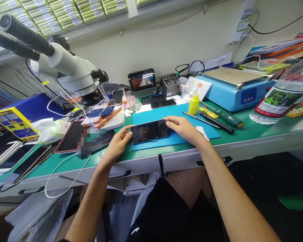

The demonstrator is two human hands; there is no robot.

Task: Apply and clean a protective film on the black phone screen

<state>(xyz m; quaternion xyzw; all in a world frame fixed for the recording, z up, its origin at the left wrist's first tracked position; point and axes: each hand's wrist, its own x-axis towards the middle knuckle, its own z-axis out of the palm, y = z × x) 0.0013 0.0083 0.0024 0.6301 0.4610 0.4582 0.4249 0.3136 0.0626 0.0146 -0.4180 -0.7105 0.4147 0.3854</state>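
A smartphone (151, 131) with a dark, glossy screen is held sideways, tilted up toward me, over the blue mat (146, 116). My left hand (121, 139) grips its left end, thumb on the front edge and fingers behind. At the other end, my right hand (180, 127) pinches the upper right corner between thumb and fingers. Reflections show in the screen. Just right of my right hand lie a thin metal tool (200, 120), a black pen-like tool (217, 123) and a small white piece (202, 131).
A microscope (68, 70) stands at the left, near several phones and tablets. Behind the mat are a yellow bottle (193, 103) and a soldering station (169, 84). A blue heating plate (238, 88), a green-handled screwdriver (228, 116) and a large water bottle (275, 101) occupy the right. A white cable (49, 181) hangs over the front edge.
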